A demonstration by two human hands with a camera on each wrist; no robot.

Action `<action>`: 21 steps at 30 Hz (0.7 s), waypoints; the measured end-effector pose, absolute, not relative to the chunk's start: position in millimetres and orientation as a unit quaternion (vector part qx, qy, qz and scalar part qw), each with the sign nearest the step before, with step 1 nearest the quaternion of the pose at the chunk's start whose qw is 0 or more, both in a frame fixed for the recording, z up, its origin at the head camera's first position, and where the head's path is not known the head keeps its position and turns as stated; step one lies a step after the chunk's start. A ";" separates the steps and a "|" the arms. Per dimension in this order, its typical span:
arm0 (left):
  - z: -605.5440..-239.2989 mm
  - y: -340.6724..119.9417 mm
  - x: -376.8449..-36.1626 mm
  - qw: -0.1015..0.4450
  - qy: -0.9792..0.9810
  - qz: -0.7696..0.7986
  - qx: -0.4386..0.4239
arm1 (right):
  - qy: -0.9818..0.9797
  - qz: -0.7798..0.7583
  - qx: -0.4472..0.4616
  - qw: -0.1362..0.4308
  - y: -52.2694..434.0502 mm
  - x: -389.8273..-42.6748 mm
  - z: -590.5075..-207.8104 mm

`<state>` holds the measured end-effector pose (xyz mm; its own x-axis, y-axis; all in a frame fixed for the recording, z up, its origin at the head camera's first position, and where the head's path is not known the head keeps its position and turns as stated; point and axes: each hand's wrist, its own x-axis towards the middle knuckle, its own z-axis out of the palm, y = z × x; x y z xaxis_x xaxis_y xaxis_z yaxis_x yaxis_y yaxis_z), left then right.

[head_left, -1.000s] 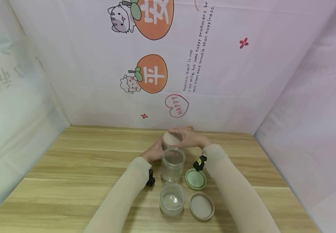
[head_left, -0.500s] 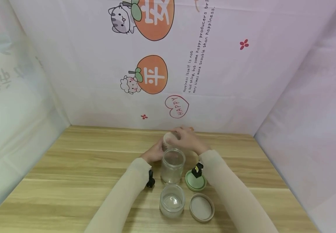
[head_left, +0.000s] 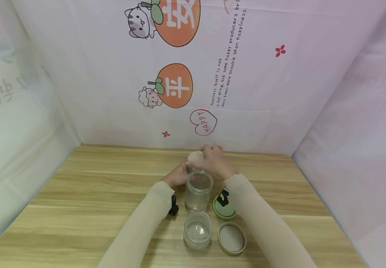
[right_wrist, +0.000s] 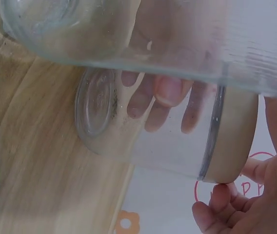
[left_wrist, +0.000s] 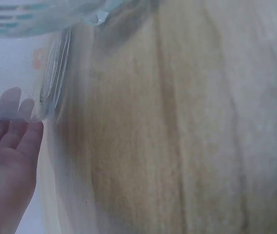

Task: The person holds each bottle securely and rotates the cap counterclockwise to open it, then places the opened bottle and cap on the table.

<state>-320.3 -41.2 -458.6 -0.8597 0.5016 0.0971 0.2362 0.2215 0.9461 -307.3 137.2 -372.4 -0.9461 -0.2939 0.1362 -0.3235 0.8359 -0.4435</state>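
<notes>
At the back of the table stands a clear glass jar [right_wrist: 163,148] capped with a beige lid [head_left: 195,156]. My left hand [head_left: 177,175] grips the jar's side; its fingers show through the glass in the right wrist view. The lid's rim is held by my right hand [head_left: 215,162], with curled fingertips [right_wrist: 220,197] against its edge. The thumb reaches over the lid toward the left in the head view. Most of this jar is hidden in the head view behind the hands and a taller lidless jar [head_left: 198,195].
Closer to me is a shorter lidless glass jar [head_left: 197,241]. To its right lies a beige lid [head_left: 232,238], inner side up. A green lid [head_left: 224,209] lies beyond that, partly under my right wrist. A printed cloth [head_left: 253,123] hangs behind the table [head_left: 96,208].
My right hand has turned on the lid, and its wrist has swung left and toward me, over the green lid. The left hand stays in place on the jar.
</notes>
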 end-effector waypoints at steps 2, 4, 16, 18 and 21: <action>-458.5 -41.1 -320.8 0.115 0.774 0.575 0.238 | -0.957 0.238 0.163 0.033 136.7 -308.6 -373.0; -458.5 -41.1 -321.3 0.111 0.775 0.574 0.239 | -0.956 0.240 0.165 0.034 136.5 -309.5 -373.1; -455.8 -40.0 -319.7 0.112 0.765 0.587 0.239 | -0.950 0.253 0.181 0.010 139.8 -308.5 -369.1; -456.1 -39.7 -320.4 0.112 0.765 0.585 0.245 | -0.946 0.258 0.195 0.004 142.3 -310.4 -369.3; -456.7 -39.4 -321.0 0.110 0.766 0.581 0.252 | -0.940 0.264 0.216 -0.007 146.0 -312.7 -368.8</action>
